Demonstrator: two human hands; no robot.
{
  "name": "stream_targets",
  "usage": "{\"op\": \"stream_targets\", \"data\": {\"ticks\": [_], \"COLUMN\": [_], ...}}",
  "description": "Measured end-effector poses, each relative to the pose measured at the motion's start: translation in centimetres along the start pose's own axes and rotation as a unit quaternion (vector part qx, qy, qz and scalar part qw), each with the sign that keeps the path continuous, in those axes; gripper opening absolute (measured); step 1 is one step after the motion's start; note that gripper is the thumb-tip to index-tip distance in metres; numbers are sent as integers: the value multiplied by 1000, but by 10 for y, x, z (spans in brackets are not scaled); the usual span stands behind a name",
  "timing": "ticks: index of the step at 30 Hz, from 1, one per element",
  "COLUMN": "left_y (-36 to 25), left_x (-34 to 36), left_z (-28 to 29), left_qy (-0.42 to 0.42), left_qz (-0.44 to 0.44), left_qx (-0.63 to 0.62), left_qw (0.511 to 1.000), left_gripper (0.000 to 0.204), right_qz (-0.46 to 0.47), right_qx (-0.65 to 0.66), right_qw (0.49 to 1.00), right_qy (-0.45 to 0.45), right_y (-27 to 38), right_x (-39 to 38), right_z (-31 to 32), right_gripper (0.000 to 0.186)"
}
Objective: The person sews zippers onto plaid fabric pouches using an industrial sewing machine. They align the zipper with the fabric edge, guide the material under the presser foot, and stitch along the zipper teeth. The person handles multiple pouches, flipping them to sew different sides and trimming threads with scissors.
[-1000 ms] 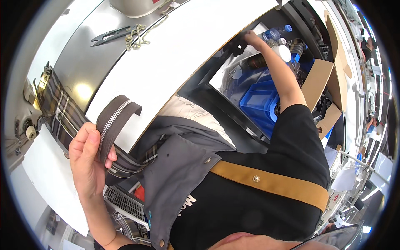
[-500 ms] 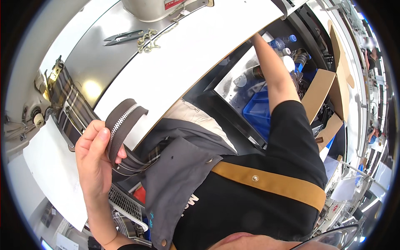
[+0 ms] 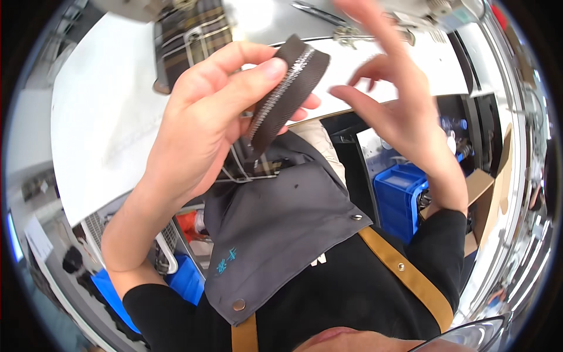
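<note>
Pinching a dark zipper strip (image 3: 287, 94) between thumb and fingers, the left hand (image 3: 205, 123) holds it up over the white tabletop (image 3: 99, 117). The right hand (image 3: 399, 100), open and blurred, hovers just right; steadying that free end would help.

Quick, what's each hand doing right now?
Left hand: closed on the dark zipper strip.
Right hand: open, fingers spread, holding nothing, beside the strip.

Left hand (image 3: 205, 126) is raised up in front of the chest, fingers curled and thumb (image 3: 246, 82) pressed down in a pinch grip. Right hand (image 3: 399, 105) sits just beside it, open, fingers spread and blurry, forearm angling down toward the right.
</note>
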State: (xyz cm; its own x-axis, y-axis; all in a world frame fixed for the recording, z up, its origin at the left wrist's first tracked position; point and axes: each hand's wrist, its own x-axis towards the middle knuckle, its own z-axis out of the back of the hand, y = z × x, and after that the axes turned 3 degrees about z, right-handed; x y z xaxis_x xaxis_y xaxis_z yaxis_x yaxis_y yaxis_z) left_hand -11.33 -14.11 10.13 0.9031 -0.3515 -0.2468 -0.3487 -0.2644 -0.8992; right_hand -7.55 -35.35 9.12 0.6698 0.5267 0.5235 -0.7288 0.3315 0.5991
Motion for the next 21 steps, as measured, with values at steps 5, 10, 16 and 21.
{"op": "stream_targets", "data": {"ticks": [5,10,16,21], "left_y": [-7,16,48,86], "left_x": [-31,-57,-61,-73], "left_z": [15,49,66,61], "left_qy": [-36,-35,-38,-61], "left_qz": [-37,11,25,58], "left_qx": [-4,66,74,135], "left_qw": [999,997,996,987], "left_gripper": [28,24,20,19], "right_qz": [100,29,34,-48], "right_qx": [-1,200,179,218], "right_qw": [995,978,983,974], "right_qy": [27,50,0,-48], "right_y": [-8,-24,-46,-64], "right_x": [63,86,83,86], "right_z": [-42,-82,-123,-113], "right_gripper": [23,18,30,27]}}
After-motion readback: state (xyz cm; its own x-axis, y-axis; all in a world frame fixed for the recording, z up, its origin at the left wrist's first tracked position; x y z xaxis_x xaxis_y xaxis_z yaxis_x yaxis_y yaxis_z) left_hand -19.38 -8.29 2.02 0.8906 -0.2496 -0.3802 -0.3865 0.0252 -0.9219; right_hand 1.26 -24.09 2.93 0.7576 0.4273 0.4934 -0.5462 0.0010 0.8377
